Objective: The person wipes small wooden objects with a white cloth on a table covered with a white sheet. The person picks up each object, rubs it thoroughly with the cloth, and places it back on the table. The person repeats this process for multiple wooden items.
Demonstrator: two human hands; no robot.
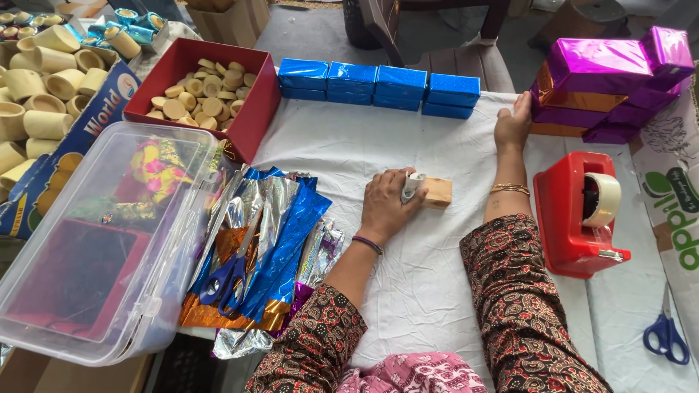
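At nine o'clock sits a clear plastic tub [102, 240], and just right of it a heap of shiny foil sheets [269, 233] with blue scissors [226, 276] lying on top. At the centre of the white cloth [422, 291], the left hand [386, 204] presses down on a small wooden block [439, 193], its long axis running from nine to three o'clock; the block's right end pokes out past the fingers [412, 183], which curl over it, holding a scrap of silvery foil. At twelve o'clock stands a row of blue boxes [378, 86]. The right hand [514, 122] lies flat and relaxed, fingertips touching the purple boxes [611, 73] at two o'clock. A red tape dispenser [575, 215] sits at three o'clock.
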